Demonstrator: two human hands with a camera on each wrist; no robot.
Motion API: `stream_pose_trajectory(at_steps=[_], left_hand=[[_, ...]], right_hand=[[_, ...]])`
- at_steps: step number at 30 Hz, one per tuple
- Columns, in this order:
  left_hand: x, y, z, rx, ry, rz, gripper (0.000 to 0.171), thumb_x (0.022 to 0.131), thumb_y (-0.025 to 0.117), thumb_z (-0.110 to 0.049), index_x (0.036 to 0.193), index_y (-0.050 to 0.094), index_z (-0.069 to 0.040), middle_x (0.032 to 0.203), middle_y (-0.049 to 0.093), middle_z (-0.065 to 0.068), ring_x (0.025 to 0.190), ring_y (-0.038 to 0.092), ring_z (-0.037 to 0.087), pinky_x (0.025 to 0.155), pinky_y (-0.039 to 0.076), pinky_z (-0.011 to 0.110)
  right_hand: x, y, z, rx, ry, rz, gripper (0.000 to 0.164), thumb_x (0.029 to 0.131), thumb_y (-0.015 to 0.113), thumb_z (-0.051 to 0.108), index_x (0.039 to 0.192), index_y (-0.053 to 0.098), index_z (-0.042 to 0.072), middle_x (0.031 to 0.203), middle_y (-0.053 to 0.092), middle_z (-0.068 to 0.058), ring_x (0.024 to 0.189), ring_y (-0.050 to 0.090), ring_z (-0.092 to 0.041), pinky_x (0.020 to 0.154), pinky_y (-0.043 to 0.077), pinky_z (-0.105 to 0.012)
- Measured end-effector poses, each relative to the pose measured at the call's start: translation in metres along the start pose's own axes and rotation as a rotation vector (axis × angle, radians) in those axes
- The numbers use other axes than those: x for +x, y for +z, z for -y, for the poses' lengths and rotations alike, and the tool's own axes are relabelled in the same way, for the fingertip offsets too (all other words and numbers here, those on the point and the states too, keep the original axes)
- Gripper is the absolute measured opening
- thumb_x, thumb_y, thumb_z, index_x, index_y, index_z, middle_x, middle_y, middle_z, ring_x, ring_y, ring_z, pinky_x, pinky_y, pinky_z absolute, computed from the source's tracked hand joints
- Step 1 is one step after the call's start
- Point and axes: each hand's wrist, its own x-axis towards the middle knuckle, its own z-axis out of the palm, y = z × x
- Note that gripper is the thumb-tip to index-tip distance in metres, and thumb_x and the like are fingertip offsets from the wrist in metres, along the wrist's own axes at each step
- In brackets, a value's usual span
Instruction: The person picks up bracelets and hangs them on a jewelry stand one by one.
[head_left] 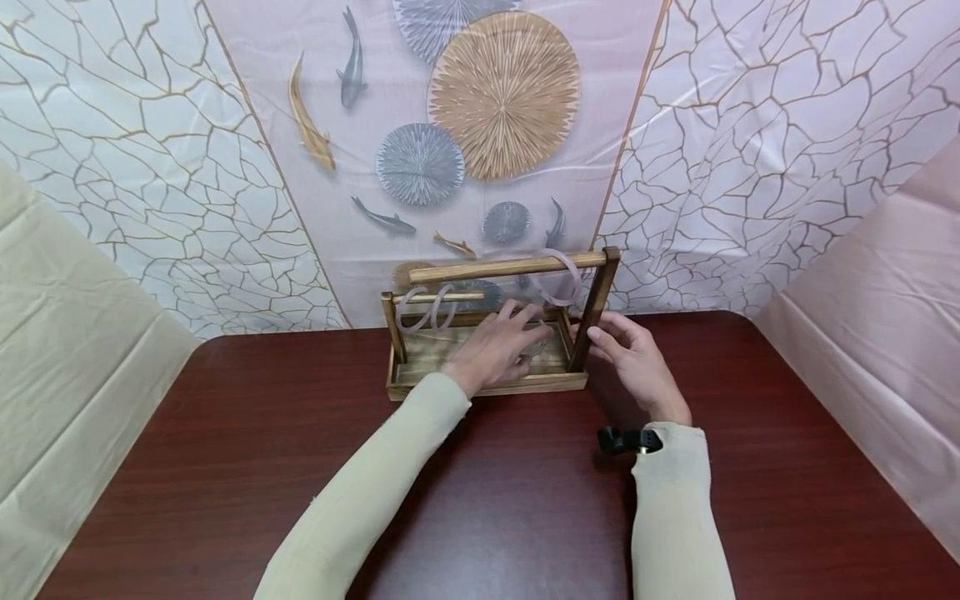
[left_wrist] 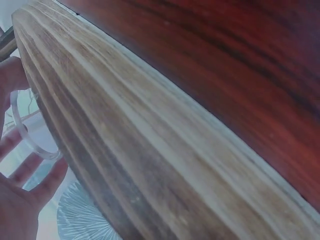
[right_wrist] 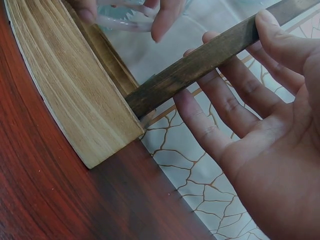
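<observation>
A wooden jewelry stand point(head_left: 487, 387) with a shallow tray base stands at the back of the table. Inside the tray area, my left hand point(head_left: 501, 340) holds a clear bangle point(left_wrist: 34, 144) between thumb and fingers. The fingers of my right hand point(head_left: 633, 358) pass behind the stand's tall dark post point(right_wrist: 200, 62), and the thumb presses on its near side. One pale bangle point(head_left: 575, 287) hangs on the long upper bar point(head_left: 495, 268), near the post. Two more pale bangles point(head_left: 401, 312) hang on the short lower bar point(head_left: 468, 296) at the left.
The dark red-brown table point(head_left: 525, 492) reaches toward me in front of the stand. A patterned cloth point(head_left: 360, 275) hangs close behind it, with plain cloth walls point(head_left: 82, 333) at the sides. A black strap device point(head_left: 628, 440) sits at my right wrist.
</observation>
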Motion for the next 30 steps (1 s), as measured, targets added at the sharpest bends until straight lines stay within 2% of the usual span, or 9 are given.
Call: stream_pose_trajectory(at_steps=[5,14,21,30], left_hand=[[-0.003,-0.001,0.0,-0.005,0.029,-0.049,0.046,0.089,0.071,-0.019,0.134,0.06,-0.024,0.15,0.049,0.005,0.133,0.046,0.03,0.09,0.056,0.04],[-0.008,-0.004,0.001,-0.025,0.023,-0.075,0.05,0.086,0.074,-0.021,0.134,0.061,-0.025,0.151,0.047,0.005,0.134,0.046,0.028,0.092,0.056,0.037],[-0.013,-0.004,0.004,-0.072,0.014,-0.106,0.048,0.086,0.075,-0.019,0.131,0.062,-0.027,0.147,0.049,0.004,0.131,0.046,0.027,0.092,0.055,0.037],[-0.019,-0.003,0.005,-0.113,0.049,-0.18,0.045,0.085,0.078,-0.017,0.128,0.066,-0.022,0.146,0.05,0.005,0.128,0.048,0.026,0.088,0.056,0.037]], right_hand=[[0.0,0.0,-0.001,0.002,0.0,-0.003,0.028,0.105,0.058,0.022,0.13,0.061,0.01,0.11,0.071,0.012,0.106,0.069,-0.003,0.092,0.057,-0.02],[0.001,-0.002,-0.002,0.01,-0.003,-0.004,0.029,0.104,0.059,0.022,0.131,0.061,0.01,0.111,0.072,0.012,0.108,0.069,-0.004,0.092,0.057,-0.02],[0.001,-0.002,-0.001,0.014,-0.008,0.003,0.028,0.104,0.059,0.022,0.13,0.061,0.011,0.114,0.074,0.007,0.109,0.069,-0.005,0.092,0.057,-0.02],[0.001,-0.001,-0.003,0.043,-0.023,0.019,0.027,0.104,0.059,0.021,0.129,0.063,0.011,0.116,0.076,0.003,0.114,0.068,-0.006,0.094,0.056,-0.02]])
